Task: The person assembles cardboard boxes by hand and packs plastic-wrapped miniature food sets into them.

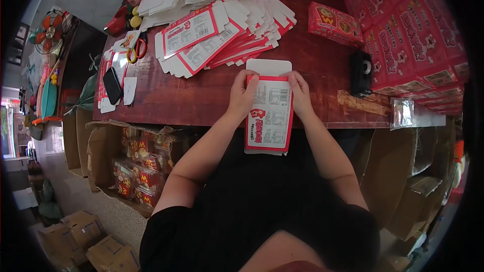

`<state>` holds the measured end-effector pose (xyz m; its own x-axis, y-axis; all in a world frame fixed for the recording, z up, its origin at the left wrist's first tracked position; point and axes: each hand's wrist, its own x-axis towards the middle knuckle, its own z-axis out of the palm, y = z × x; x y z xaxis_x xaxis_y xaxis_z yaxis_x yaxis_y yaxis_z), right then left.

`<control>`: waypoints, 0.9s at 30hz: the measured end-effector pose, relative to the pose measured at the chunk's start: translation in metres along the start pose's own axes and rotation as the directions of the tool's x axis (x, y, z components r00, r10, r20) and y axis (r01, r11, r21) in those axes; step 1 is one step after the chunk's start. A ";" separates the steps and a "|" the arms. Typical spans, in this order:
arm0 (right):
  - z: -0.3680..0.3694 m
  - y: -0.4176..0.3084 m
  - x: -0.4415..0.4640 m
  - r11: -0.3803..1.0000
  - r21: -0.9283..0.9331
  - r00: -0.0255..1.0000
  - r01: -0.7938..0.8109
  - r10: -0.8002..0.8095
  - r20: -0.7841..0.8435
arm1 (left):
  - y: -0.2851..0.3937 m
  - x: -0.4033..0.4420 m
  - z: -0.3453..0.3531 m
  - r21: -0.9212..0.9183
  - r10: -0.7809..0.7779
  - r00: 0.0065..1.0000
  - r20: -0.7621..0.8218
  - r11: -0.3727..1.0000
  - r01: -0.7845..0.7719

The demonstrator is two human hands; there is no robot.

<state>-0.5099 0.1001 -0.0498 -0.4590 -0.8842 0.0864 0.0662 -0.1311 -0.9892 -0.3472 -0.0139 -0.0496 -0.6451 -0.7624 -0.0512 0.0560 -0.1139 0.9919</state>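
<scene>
A flat-looking red and white carton [269, 116] lies between my hands over the table's front edge, its printed panel facing up and a white flap standing out at the far end. My left hand [244, 93] grips its left edge near that flap, thumb on top. On the opposite edge my right hand [299, 92] holds it the same way, fingers underneath and out of sight. Beyond my hands a fanned pile of unfolded cartons [201, 40] covers the table [186, 100].
Assembled red boxes [413, 35] are stacked at the right, with one box [335, 22] apart. A tape dispenser [361, 73] stands near them. Scissors [137, 50] and a phone [112, 85] lie at the left. Below, an open cardboard box [101, 156] holds packaged goods.
</scene>
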 end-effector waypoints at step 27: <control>0.011 -0.046 0.004 0.999 -0.051 0.994 0.018 -0.012 0.112 | 0.055 -0.020 -0.019 -0.002 0.018 0.989 0.148 1.000 -0.018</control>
<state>-0.5049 0.0976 -0.0023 -0.3578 -0.9272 0.1110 0.0129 -0.1238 -0.9922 -0.3165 -0.0168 0.0040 -0.7495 -0.6618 -0.0157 0.0692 -0.1019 0.9924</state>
